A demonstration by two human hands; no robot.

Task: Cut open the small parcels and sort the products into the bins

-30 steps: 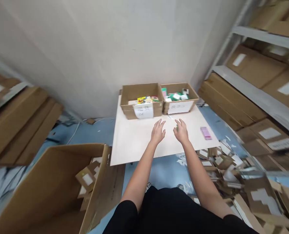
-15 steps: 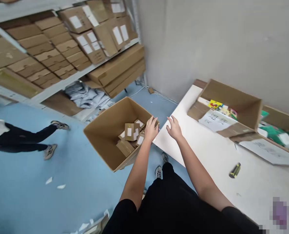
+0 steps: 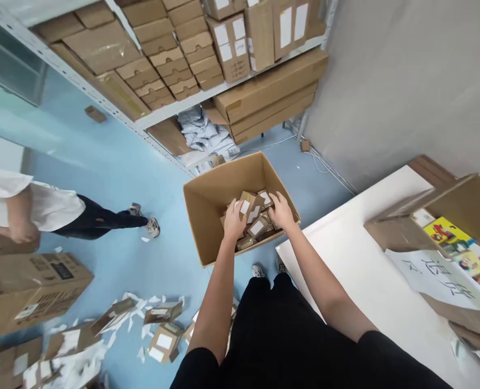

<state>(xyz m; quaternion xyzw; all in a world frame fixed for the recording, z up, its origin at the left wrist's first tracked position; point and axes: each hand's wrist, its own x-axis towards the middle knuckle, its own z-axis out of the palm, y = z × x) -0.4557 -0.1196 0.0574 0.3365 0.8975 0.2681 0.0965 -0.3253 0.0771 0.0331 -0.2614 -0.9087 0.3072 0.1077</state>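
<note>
Blue floor, open carton; parcels lie between my left grip and right grip, can't tell if clamped.

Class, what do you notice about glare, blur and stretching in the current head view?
Head view throughout: pale glare on the blue floor, upper left; white scraps, lower left, look soft; the left-edge person seems stretched; left hand and right hand comparatively clear.

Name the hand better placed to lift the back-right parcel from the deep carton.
Right, probably: the right hand has its fingertips close beside that parcel, while the left hand is farther off, with another parcel between.
</note>
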